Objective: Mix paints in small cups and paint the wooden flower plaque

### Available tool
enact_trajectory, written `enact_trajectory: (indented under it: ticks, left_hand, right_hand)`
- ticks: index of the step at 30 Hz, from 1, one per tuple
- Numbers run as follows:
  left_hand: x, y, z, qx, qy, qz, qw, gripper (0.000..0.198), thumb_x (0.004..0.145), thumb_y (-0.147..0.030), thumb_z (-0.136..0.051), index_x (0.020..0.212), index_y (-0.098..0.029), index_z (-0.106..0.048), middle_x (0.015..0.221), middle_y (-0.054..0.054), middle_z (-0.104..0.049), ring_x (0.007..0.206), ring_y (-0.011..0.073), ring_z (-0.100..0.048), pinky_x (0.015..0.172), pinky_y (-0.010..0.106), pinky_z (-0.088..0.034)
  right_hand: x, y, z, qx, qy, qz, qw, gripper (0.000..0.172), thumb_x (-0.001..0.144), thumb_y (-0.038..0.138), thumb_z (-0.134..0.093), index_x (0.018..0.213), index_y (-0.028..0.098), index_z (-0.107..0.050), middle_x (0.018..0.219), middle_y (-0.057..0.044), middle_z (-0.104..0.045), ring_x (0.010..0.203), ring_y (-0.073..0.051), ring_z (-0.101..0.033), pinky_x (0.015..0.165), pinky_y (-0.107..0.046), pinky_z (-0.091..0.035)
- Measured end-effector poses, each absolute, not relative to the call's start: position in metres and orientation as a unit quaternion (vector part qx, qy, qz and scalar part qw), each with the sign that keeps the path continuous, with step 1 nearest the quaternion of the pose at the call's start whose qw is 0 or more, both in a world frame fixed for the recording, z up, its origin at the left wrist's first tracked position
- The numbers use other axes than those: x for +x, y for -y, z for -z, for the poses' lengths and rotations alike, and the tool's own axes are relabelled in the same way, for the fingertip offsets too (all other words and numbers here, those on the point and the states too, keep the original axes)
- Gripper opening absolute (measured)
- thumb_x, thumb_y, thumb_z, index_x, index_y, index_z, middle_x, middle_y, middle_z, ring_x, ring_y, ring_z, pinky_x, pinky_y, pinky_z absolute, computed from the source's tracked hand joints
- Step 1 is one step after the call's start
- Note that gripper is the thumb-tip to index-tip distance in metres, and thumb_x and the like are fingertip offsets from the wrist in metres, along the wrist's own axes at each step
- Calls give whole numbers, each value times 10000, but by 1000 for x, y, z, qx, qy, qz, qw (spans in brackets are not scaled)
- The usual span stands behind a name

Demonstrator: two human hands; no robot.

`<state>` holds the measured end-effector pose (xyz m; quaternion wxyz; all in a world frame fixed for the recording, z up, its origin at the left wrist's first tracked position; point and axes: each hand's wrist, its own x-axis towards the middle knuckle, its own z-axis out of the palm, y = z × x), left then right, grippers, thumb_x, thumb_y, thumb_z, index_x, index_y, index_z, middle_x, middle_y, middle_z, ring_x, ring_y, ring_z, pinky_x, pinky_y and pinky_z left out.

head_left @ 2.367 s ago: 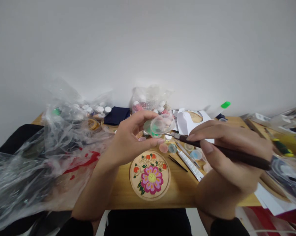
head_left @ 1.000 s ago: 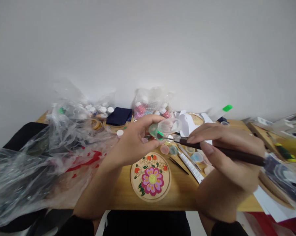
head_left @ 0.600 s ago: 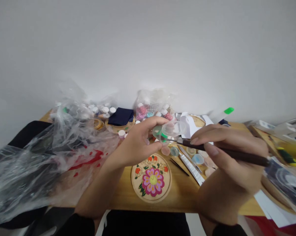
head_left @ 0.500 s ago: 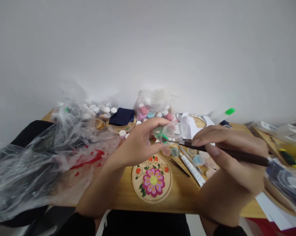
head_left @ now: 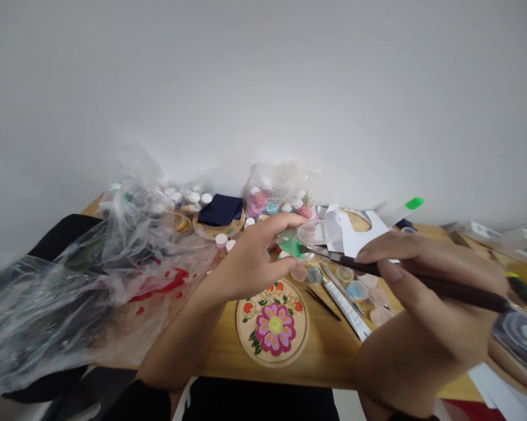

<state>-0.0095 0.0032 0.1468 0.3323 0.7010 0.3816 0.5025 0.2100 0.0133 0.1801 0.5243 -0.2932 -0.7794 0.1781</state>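
Note:
My left hand (head_left: 246,263) pinches a small clear pot of green paint (head_left: 292,242) with its hinged lid (head_left: 318,232) flipped up, held above the table. My right hand (head_left: 421,316) grips a dark-handled brush (head_left: 421,282), and its tip reaches into the pot's mouth. Below both hands lies a round wooden disc (head_left: 273,321) painted with a pink flower, orange blobs and green leaves.
Crumpled clear plastic bags (head_left: 92,275) cover the wooden table's (head_left: 329,351) left side. Small paint pots (head_left: 355,286), a thin brush (head_left: 320,298) and a white strip (head_left: 346,304) lie right of the disc. Bagged bead jars (head_left: 272,196), a navy cloth (head_left: 222,209) and white paper (head_left: 351,231) sit behind.
The brush tip has entered the green pot, which has tilted toward it. Both hands shifted slightly right and down as the view rose.

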Motion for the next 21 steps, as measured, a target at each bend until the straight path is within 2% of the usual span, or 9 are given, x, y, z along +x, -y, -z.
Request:
enact_trajectory:
  ticks: [10, 16, 21]
  left_hand:
    - [-9, -4, -145, 703, -387, -500, 325, 404, 761, -46, -646, 1137, -192, -614, 1171, 81, -686, 1034, 211, -660, 856, 336, -547]
    - [-9, -4, -146, 707, -388, -499, 318, 399, 758, -21, -624, 1122, -184, -607, 1203, 84, -678, 1112, 218, -643, 958, 374, -519]
    - [-10, -4, -143, 714, -390, -496, 302, 429, 754, -11, -623, 1144, -190, -603, 1221, 83, -677, 1127, 215, -642, 973, 368, -515]
  right_hand:
    - [212, -17, -180, -259, 796, -185, 515, 183, 830, 79, -612, 864, 222, -720, 752, 11, -707, 654, -130, -659, 544, -265, -477]
    - [210, -17, -181, -261, 810, -189, 490, 158, 870, 106, -583, 864, 213, -699, 744, 27, -700, 683, -104, -654, 600, -236, -479]
    - [210, -18, -179, -248, 810, -199, 492, 140, 874, 129, -593, 877, 210, -707, 759, 22, -699, 701, -115, -659, 607, -258, -475]
